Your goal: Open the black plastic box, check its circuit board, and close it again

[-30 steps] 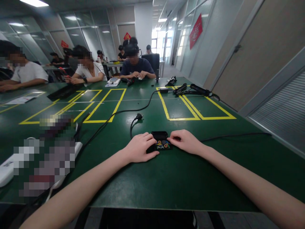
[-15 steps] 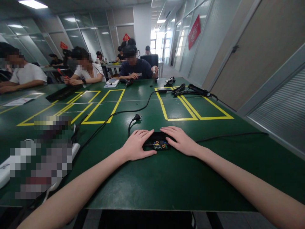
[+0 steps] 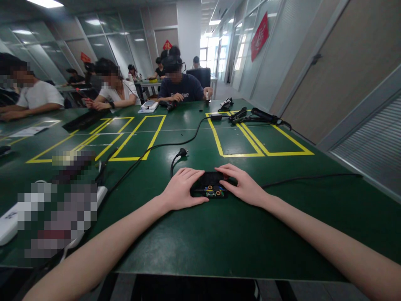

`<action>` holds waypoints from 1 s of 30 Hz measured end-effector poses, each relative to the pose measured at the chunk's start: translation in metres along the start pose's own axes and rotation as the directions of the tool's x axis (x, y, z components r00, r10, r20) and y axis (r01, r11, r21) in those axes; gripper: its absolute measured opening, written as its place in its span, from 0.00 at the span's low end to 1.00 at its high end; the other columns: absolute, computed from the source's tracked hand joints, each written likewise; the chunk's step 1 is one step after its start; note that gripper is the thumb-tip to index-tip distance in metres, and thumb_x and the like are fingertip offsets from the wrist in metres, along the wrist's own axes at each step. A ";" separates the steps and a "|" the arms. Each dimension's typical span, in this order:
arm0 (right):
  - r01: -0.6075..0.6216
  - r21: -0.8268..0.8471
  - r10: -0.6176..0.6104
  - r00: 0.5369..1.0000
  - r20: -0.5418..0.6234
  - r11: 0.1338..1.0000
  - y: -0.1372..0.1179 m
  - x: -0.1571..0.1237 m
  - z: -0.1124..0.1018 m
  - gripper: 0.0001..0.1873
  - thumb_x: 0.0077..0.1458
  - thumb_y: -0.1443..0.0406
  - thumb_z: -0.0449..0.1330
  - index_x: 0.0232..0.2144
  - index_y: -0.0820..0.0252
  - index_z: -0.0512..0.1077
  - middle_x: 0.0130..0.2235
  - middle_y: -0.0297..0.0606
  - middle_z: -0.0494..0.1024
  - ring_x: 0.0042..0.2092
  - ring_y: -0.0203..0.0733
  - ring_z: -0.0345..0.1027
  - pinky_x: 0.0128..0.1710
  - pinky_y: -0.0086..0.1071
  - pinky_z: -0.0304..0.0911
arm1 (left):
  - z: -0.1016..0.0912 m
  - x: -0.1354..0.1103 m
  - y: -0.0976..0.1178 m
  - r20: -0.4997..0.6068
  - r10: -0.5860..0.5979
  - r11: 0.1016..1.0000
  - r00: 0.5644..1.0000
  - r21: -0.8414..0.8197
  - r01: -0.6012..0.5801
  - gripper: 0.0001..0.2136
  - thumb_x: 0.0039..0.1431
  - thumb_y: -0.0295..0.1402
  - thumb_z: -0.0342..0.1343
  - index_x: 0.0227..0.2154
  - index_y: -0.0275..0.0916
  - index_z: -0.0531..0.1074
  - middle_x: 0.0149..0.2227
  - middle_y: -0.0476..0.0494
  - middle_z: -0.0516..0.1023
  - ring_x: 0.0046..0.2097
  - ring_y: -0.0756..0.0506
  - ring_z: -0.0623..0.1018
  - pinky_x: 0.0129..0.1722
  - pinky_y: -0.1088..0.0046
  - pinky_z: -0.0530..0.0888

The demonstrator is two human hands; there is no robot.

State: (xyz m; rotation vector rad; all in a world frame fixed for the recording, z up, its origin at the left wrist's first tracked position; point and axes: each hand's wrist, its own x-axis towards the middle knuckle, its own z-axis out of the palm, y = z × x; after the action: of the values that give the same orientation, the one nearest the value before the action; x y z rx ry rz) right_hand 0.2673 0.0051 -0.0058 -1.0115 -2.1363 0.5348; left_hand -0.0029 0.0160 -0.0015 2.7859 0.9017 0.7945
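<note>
A small black open case (image 3: 210, 180) with a circuit board (image 3: 214, 192) inside lies on the green table (image 3: 200, 246) in front of me. My left hand (image 3: 181, 190) rests flat against its left side, fingers stretched out over the far edge. My right hand (image 3: 244, 185) lies against its right side, fingers extended and touching the case's far right corner. Both hands touch the case from either side without gripping it.
A black cable with a plug (image 3: 182, 153) runs across the table just beyond the case. Another cable (image 3: 310, 178) trails to the right. A white power strip (image 3: 11, 221) lies at the left. Black tools (image 3: 253, 116) sit far right. Several people sit at the far side.
Both hands went from curled at the case's sides to fingers stretched flat over its far edge. The case stays in the same place on the table.
</note>
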 end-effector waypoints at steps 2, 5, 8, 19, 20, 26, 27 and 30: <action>-0.001 0.006 0.001 1.000 0.010 1.000 0.000 0.000 0.000 0.19 0.65 0.64 0.57 0.56 0.56 0.75 0.52 0.46 0.76 0.44 0.45 0.75 0.49 0.44 0.75 | -0.001 0.001 0.002 -0.004 -0.006 1.000 1.000 -0.001 0.006 0.35 0.54 0.49 0.70 0.61 0.38 0.69 0.56 0.32 0.80 0.56 0.33 0.78 0.59 0.49 0.73; -0.008 0.017 0.008 1.000 0.017 1.000 -0.002 0.001 -0.001 0.18 0.64 0.64 0.57 0.55 0.56 0.76 0.51 0.46 0.76 0.42 0.44 0.74 0.47 0.43 0.75 | -0.003 0.002 0.003 -0.009 -0.016 1.000 1.000 -0.007 0.016 0.35 0.54 0.49 0.70 0.60 0.38 0.70 0.56 0.32 0.79 0.56 0.33 0.78 0.59 0.50 0.73; -0.016 0.037 0.016 1.000 0.018 0.999 -0.003 0.001 -0.002 0.17 0.63 0.64 0.57 0.53 0.55 0.76 0.50 0.46 0.76 0.41 0.44 0.73 0.45 0.43 0.75 | -0.003 0.002 0.003 -0.002 -0.030 0.999 1.000 -0.019 0.030 0.34 0.53 0.48 0.71 0.60 0.39 0.70 0.55 0.33 0.79 0.55 0.33 0.78 0.59 0.50 0.73; -0.008 0.072 0.008 1.000 0.002 0.997 -0.004 0.000 -0.002 0.14 0.63 0.65 0.59 0.50 0.56 0.75 0.50 0.45 0.76 0.41 0.44 0.73 0.43 0.41 0.75 | -0.004 0.002 0.005 0.003 -0.049 0.997 0.999 -0.059 0.049 0.33 0.52 0.45 0.72 0.59 0.41 0.69 0.56 0.34 0.78 0.56 0.33 0.77 0.58 0.51 0.73; -0.004 0.071 0.004 1.000 -0.005 0.997 -0.003 0.000 -0.002 0.14 0.63 0.64 0.59 0.50 0.56 0.75 0.50 0.45 0.76 0.42 0.44 0.73 0.43 0.41 0.75 | -0.004 0.002 0.005 0.003 -0.050 0.997 0.999 -0.067 0.050 0.33 0.52 0.45 0.72 0.58 0.41 0.69 0.56 0.34 0.78 0.56 0.33 0.77 0.58 0.51 0.73; -0.001 0.105 0.004 1.000 -0.029 0.994 -0.005 0.000 -0.004 0.10 0.65 0.62 0.58 0.47 0.56 0.74 0.47 0.44 0.78 0.45 0.47 0.74 0.46 0.43 0.74 | -0.007 0.003 0.009 -0.038 -0.050 0.985 0.998 -0.168 0.043 0.30 0.52 0.41 0.72 0.55 0.41 0.70 0.55 0.36 0.77 0.55 0.36 0.78 0.56 0.56 0.76; -0.006 0.115 0.008 1.000 -0.018 0.993 -0.007 0.000 -0.005 0.09 0.66 0.62 0.57 0.46 0.56 0.74 0.45 0.43 0.78 0.45 0.47 0.74 0.46 0.43 0.74 | -0.007 0.003 0.010 -0.041 -0.057 0.981 0.998 -0.186 0.048 0.27 0.53 0.40 0.72 0.53 0.41 0.71 0.54 0.37 0.77 0.53 0.37 0.79 0.54 0.58 0.77; 0.028 0.125 -0.034 0.998 0.053 0.992 -0.011 0.000 -0.008 0.08 0.67 0.60 0.57 0.39 0.56 0.74 0.41 0.41 0.77 0.42 0.45 0.73 0.46 0.40 0.72 | -0.006 0.003 0.014 0.006 -0.054 0.970 0.998 -0.237 0.054 0.15 0.56 0.35 0.68 0.44 0.41 0.73 0.47 0.42 0.78 0.44 0.43 0.80 0.45 0.66 0.78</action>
State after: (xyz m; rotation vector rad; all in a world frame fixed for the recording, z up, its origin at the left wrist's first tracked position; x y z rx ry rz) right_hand 0.2675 -0.0008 0.0059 -0.9029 -2.1344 0.6787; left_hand 0.0028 0.0058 0.0085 2.5439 0.8195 0.8348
